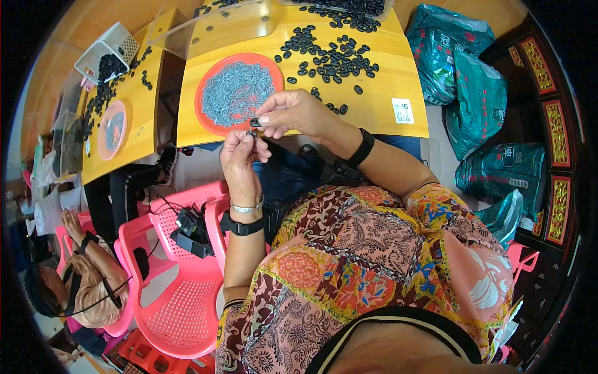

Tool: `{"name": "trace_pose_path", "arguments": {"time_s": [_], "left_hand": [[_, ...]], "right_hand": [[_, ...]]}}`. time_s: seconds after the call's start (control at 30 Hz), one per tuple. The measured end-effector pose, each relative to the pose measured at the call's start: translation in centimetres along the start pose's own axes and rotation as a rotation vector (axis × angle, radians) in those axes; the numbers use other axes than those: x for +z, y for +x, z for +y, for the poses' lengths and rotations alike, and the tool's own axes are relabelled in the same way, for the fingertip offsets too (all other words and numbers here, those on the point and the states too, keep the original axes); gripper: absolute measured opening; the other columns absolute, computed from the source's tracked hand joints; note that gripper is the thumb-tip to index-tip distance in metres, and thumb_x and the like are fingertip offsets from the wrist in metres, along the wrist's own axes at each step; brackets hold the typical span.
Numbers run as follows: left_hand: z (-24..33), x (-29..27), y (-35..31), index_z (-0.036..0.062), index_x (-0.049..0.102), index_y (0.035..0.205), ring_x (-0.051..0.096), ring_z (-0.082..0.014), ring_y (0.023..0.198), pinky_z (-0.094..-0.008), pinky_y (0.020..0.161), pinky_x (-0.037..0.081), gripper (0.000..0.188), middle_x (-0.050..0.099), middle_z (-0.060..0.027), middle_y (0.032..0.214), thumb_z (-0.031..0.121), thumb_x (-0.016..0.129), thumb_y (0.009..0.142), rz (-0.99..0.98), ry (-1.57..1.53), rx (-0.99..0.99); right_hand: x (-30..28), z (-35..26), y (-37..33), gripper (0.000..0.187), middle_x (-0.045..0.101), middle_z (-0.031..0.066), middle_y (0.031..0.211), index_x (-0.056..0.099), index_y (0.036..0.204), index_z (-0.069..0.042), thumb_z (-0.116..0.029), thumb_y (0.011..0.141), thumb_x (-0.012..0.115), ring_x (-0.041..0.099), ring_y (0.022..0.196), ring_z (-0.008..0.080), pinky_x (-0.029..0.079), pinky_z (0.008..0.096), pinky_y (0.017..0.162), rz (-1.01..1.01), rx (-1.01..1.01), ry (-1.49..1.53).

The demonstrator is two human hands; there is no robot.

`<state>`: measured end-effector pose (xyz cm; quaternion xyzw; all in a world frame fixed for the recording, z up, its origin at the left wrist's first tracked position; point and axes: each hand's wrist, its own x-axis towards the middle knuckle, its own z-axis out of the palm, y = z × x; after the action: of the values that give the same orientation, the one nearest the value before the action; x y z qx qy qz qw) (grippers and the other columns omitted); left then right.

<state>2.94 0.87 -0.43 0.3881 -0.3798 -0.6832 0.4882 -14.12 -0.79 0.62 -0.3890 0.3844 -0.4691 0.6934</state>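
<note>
My right hand (298, 116) pinches a black oval piece (255, 123) between thumb and fingertips. Just below it, my left hand (242, 153) is closed on a small dark piece (251, 133), too small to name. The two pieces are very close; I cannot tell whether they touch. Both hands are over the near edge of the yellow table (380, 118). Right behind them stands a round red plate (198, 100), full of thin grey screw-like pieces (233, 90). Many loose black oval pieces (333, 65) lie to the plate's right.
A clear plastic bin (218, 26) stands at the back. At the left are a white basket (128, 43) tipped over with black pieces and a pink plate (103, 134). Teal bags (476, 103) stand at the right. Pink chairs (180, 299) and another person (93, 287) are to the left.
</note>
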Motion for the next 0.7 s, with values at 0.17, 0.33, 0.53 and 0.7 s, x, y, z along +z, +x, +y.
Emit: {"name": "trace_pose_path", "arguments": {"time_s": [0.17,0.33,0.53,0.7], "left_hand": [[-0.09,-0.15,0.11,0.0053,0.051,0.087,0.056,-0.0128,0.056,-0.0214,0.051,0.041,0.009,0.059,-0.0059,0.070,0.013,0.048,0.090,-0.004,0.010,-0.004],[0.06,-0.01,0.10,0.0054,0.051,0.087,0.056,-0.0127,0.056,-0.0214,0.050,0.041,0.009,0.060,-0.0057,0.070,0.013,0.048,0.091,-0.010,0.004,-0.001],[0.02,-0.16,0.04,0.0051,0.051,0.087,0.056,-0.0128,0.057,-0.0214,0.050,0.041,0.010,0.060,-0.0062,0.071,0.013,0.048,0.091,-0.008,0.006,0.004],[0.01,0.00,-0.01,0.0057,0.051,0.086,0.054,-0.0111,0.055,-0.0203,0.050,0.040,0.009,0.058,-0.0047,0.069,0.013,0.048,0.091,0.001,0.058,-0.001]], "right_hand": [[-0.01,0.19,0.18,0.016,0.065,0.0065,0.083,0.062,0.096,0.001,-0.009,0.084,0.065,0.063,0.070,0.0099,0.051,0.0202,0.061,-0.038,-0.036,-0.035],[0.10,0.16,0.01,0.017,0.065,0.0073,0.085,0.061,0.097,0.002,-0.007,0.083,0.065,0.062,0.075,0.0096,0.049,0.0205,0.065,-0.079,-0.101,-0.068],[0.62,0.19,-0.20,0.020,0.065,0.0086,0.089,0.060,0.101,0.005,-0.004,0.083,0.065,0.060,0.079,0.0098,0.048,0.0209,0.070,-0.095,-0.191,-0.100],[0.45,-0.10,-0.25,0.019,0.065,0.0078,0.087,0.060,0.100,0.004,-0.005,0.083,0.063,0.061,0.076,0.0094,0.049,0.0204,0.067,-0.094,-0.180,-0.075]]}}
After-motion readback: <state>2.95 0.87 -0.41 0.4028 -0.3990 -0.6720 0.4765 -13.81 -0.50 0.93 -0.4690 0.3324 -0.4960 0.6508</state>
